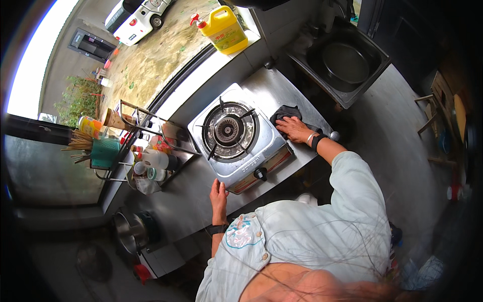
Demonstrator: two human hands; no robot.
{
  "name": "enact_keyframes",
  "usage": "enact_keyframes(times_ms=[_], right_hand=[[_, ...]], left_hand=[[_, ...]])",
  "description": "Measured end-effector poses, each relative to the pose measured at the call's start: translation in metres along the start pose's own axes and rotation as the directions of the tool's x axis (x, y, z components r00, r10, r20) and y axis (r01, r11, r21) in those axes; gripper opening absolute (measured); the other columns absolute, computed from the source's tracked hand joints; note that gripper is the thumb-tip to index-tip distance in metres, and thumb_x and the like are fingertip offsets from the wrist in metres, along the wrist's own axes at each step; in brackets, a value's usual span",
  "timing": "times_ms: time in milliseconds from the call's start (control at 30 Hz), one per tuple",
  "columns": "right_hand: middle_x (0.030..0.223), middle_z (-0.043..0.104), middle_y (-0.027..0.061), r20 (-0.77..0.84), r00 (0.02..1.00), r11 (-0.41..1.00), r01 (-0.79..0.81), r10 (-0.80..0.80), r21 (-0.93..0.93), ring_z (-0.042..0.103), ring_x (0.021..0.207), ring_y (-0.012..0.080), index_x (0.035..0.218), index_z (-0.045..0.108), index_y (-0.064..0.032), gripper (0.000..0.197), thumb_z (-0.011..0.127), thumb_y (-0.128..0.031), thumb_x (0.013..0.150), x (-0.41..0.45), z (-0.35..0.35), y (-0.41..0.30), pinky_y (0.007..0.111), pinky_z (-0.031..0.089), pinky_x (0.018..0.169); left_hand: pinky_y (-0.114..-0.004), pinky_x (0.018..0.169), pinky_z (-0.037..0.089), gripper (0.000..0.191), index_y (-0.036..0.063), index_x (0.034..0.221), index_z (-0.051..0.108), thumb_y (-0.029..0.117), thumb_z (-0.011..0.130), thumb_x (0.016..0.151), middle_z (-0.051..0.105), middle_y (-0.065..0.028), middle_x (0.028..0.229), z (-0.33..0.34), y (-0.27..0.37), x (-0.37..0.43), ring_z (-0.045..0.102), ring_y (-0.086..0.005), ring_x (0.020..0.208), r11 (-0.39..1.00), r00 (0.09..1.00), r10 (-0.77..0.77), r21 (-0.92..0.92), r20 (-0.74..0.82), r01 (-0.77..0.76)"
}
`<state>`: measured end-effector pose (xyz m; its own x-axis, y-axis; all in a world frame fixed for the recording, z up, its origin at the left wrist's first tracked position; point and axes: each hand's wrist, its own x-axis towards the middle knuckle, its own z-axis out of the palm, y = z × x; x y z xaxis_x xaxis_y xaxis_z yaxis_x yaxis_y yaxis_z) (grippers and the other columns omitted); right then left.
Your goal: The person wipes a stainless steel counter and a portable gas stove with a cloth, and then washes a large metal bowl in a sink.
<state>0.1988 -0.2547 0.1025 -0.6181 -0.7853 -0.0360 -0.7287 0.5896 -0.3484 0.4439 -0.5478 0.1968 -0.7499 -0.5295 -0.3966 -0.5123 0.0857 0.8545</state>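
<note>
A single-burner gas stove (241, 145) with a steel top and a black front knob (260, 173) stands on a stainless steel counter (279, 90). My right hand (294, 129) presses a dark cloth (286, 113) onto the counter close to the stove's right side. At the stove's front left corner, my left hand (219, 194) touches the casing with its fingers pointing up. Part of that hand's grip is hidden behind the corner. The round burner (228, 130) has several black pan supports around it and holds no pot.
A rack (162, 132) with bottles and jars stands left of the stove, beside a green chopstick holder (105, 153). On the windowsill is a yellow jug (226, 32) with a red pump. A sink (371, 81) lies at the upper right. A metal pot (128, 230) sits lower left.
</note>
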Motion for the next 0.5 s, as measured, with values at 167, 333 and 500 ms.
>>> enact_keyframes(times_ms=[167, 333, 500], right_hand=[[0.139, 0.034, 0.0045, 0.028, 0.998, 0.997, 0.052, -0.051, -0.063, 0.029, 0.128, 0.0274, 0.126, 0.044, -0.0126, 0.054, 0.057, -0.019, 0.074, 0.089, -0.003, 0.021, 0.045, 0.025, 0.098], [0.139, 0.033, 0.0030, -0.016, 1.000, 0.994, -0.004, 0.002, -0.107, 0.027, 0.128, 0.0259, 0.126, 0.044, -0.0159, 0.055, 0.055, -0.026, 0.073, 0.163, -0.009, 0.041, 0.047, 0.024, 0.099], [0.138, 0.034, 0.0024, -0.104, 0.972, 0.976, -0.214, 0.210, -0.027, 0.028, 0.128, 0.0270, 0.125, 0.045, -0.0199, 0.053, 0.051, -0.022, 0.072, 0.203, -0.028, 0.062, 0.047, 0.023, 0.100]], left_hand=[[-0.025, 0.064, 0.048, 0.039, 0.0032, 0.124, 0.047, 0.025, 0.049, 0.092, 0.056, -0.0061, 0.108, 0.001, -0.009, -0.007, 0.053, -0.0108, 0.086, 0.998, 0.993, -0.038, -0.048, -0.114, 0.033], [-0.028, 0.071, 0.051, 0.038, 0.0046, 0.124, 0.047, 0.026, 0.048, 0.092, 0.054, -0.0047, 0.112, 0.007, -0.013, -0.018, 0.054, -0.0134, 0.093, 0.997, 0.986, -0.075, 0.021, -0.147, 0.079], [-0.027, 0.071, 0.050, 0.037, 0.0050, 0.123, 0.048, 0.024, 0.050, 0.091, 0.054, -0.0048, 0.112, 0.002, -0.025, -0.022, 0.054, -0.0141, 0.093, 0.991, 0.974, -0.130, 0.014, -0.188, 0.135]])
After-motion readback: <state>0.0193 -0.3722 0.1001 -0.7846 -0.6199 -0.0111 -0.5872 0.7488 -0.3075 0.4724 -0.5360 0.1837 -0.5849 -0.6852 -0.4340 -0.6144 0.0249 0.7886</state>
